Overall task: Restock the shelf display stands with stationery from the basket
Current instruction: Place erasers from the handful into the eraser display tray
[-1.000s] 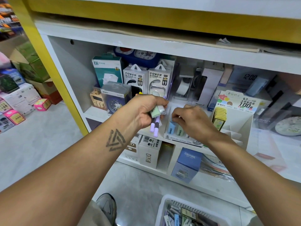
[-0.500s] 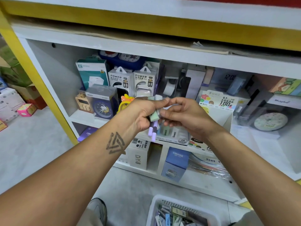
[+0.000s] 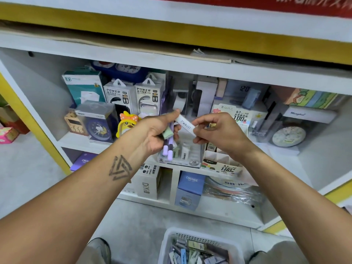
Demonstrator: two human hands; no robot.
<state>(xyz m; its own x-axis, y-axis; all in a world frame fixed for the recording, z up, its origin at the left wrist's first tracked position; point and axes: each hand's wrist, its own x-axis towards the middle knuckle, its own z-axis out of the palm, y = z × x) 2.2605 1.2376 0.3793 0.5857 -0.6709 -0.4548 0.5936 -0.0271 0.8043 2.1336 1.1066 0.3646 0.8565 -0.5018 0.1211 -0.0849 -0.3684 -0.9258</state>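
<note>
A person is standing in front of a white shelf (image 3: 190, 69) with a yellow edge. Both arms are reaching out toward it.

The left hand (image 3: 154, 133) is holding a small bunch of things. Its fingers are curling tight around two purple pens (image 3: 167, 151) and a green eraser (image 3: 167, 133). The pens are pointing down, with their round ends sticking out under the hand. The left thumb is pointing up and touching one end of a white eraser (image 3: 185, 124).

The right hand (image 3: 219, 133) is just beside the left hand. Its thumb and fingers are pinching the other end of the white eraser. The eraser is long and thin, with a bar code on it. It is tilting, up in the air between the two hands, in front of the shelf.

Right behind the hands, a clear stand (image 3: 182, 157) is sitting on the shelf. A few erasers are standing in it, and a "2B" mark is showing on its front. Next to it on the right is a card stand (image 3: 224, 164) with "100" on it.

Two power bank boxes (image 3: 133, 96), a blue clock (image 3: 99, 128) and a yellow duck toy (image 3: 126, 123) are sitting farther left on the shelf. A blue box (image 3: 190, 189) is sitting on the lower shelf.

A white basket (image 3: 202, 235) is sitting on the floor, down near the person's feet. It is holding more small packs of stationery (image 3: 192, 252).
</note>
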